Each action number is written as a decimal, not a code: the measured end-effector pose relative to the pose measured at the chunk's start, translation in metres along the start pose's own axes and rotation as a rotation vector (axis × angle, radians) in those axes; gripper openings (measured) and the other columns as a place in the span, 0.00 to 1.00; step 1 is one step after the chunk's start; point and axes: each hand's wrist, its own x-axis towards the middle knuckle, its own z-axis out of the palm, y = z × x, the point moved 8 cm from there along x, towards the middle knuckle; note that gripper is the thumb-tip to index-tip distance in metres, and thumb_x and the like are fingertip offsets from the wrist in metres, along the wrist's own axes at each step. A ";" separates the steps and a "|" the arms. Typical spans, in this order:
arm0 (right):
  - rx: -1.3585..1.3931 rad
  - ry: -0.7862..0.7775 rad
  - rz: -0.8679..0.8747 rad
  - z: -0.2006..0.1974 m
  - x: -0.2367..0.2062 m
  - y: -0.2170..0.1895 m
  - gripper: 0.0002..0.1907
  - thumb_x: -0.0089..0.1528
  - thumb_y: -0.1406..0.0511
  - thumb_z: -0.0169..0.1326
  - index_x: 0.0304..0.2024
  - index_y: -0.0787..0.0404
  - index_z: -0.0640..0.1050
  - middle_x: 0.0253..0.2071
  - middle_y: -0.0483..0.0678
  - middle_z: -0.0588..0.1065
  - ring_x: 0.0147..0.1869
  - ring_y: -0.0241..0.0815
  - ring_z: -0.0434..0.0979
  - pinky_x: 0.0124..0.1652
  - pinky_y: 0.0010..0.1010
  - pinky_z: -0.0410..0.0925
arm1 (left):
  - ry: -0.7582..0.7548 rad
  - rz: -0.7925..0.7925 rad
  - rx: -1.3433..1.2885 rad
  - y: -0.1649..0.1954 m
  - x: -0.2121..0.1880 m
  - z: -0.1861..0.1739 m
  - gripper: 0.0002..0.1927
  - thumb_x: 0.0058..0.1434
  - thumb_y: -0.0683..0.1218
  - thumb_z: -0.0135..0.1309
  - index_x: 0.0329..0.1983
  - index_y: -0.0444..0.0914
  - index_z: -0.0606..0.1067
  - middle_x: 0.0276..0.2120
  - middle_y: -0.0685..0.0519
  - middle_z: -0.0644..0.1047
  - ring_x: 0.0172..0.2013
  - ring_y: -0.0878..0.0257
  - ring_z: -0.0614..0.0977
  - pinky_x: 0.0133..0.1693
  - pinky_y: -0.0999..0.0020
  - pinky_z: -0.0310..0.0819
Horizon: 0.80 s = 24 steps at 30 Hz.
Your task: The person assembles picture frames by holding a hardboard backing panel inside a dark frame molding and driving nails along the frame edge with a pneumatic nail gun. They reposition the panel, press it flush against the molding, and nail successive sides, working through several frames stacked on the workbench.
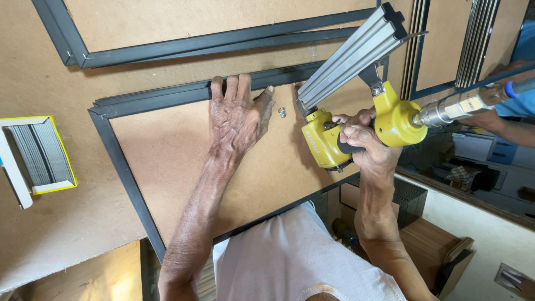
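Stapler (356, 95) handle hidden by right hand (365, 146), air hose (515, 88) cut off, perhaps staples in box (39, 156)

White shirt (290, 256), apparently sleeveless; bare forearms

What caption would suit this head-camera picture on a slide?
Left hand presses a brown hardboard backing inside a dark rectangular frame while the right hand holds a yellow pneumatic stapler against its edge.

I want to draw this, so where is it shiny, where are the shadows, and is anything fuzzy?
Head view: light glints along the silver magazine of the yellow nail gun in the right hand; the left hand and the gun cast soft shadows on the brown board; the room beyond the table edge, lower right, is darker; nothing looks blurred.
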 end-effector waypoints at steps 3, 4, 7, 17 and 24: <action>0.024 0.005 -0.005 -0.004 -0.004 0.001 0.16 0.59 0.79 0.49 0.47 0.62 0.72 0.32 0.49 0.73 0.34 0.46 0.78 0.61 0.58 0.70 | -0.019 -0.006 -0.011 0.000 0.000 0.000 0.15 0.64 0.54 0.61 0.51 0.46 0.85 0.47 0.46 0.69 0.51 0.51 0.69 0.60 0.43 0.58; 0.044 0.014 0.002 -0.005 -0.007 0.001 0.16 0.58 0.79 0.49 0.47 0.62 0.72 0.32 0.48 0.72 0.34 0.46 0.78 0.61 0.58 0.70 | -0.048 0.004 -0.032 0.001 0.001 0.002 0.15 0.65 0.54 0.61 0.52 0.46 0.84 0.46 0.45 0.69 0.51 0.50 0.70 0.59 0.43 0.59; 0.121 -0.023 0.016 0.003 -0.012 0.004 0.20 0.55 0.80 0.51 0.47 0.60 0.72 0.36 0.45 0.71 0.36 0.47 0.78 0.65 0.59 0.69 | -0.103 0.003 -0.038 0.000 0.003 0.008 0.19 0.68 0.53 0.58 0.59 0.42 0.79 0.48 0.43 0.70 0.53 0.48 0.71 0.59 0.42 0.59; 0.093 -0.252 0.007 0.090 -0.013 0.017 0.17 0.57 0.79 0.48 0.47 0.62 0.72 0.30 0.49 0.72 0.34 0.46 0.77 0.64 0.57 0.68 | -0.101 -0.232 0.329 -0.124 -0.049 -0.077 0.31 0.75 0.63 0.40 0.72 0.40 0.66 0.63 0.35 0.70 0.69 0.43 0.62 0.68 0.33 0.32; 0.039 -0.231 0.005 0.150 -0.014 0.012 0.16 0.55 0.78 0.47 0.45 0.64 0.71 0.32 0.51 0.72 0.34 0.47 0.77 0.63 0.59 0.69 | -0.143 -0.179 0.129 -0.122 -0.047 -0.087 0.16 0.74 0.52 0.48 0.53 0.35 0.72 0.52 0.43 0.76 0.65 0.47 0.71 0.67 0.23 0.32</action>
